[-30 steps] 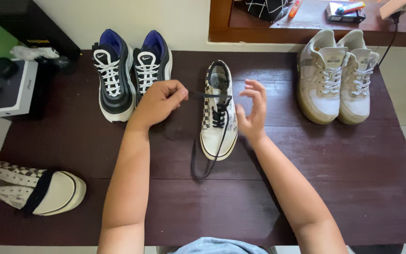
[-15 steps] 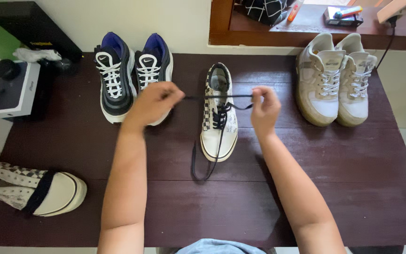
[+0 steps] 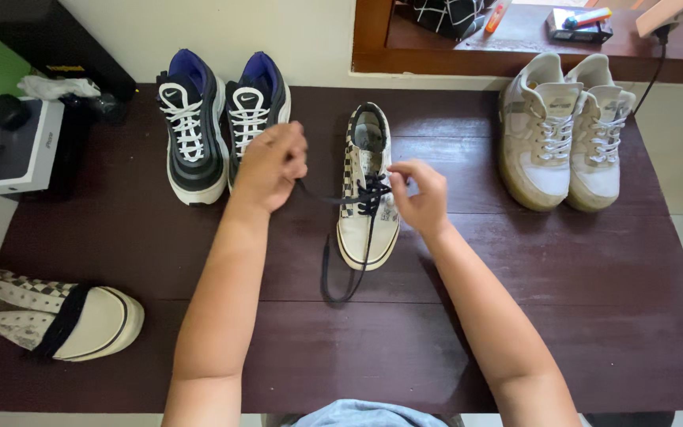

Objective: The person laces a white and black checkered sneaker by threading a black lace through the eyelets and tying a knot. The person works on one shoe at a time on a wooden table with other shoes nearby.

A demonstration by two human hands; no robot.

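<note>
On the dark desk [image 3: 515, 316], the checkered shoe [image 3: 367, 198] lies centred, lower eyelets laced, upper ones open, with the left hand [image 3: 272, 164] and right hand [image 3: 420, 194] each pinched on the black lace [image 3: 326, 195], a loose end trailing.

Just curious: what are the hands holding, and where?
Both hold the black shoelace of the checkered shoe: left hand pulls one end, right hand pinches it at the eyelets.

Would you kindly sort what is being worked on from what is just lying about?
In hand: checkered shoe, black lace, left hand, right hand.
Lying about: dark sneakers, white sneakers, other checkered shoe, white box.
</note>
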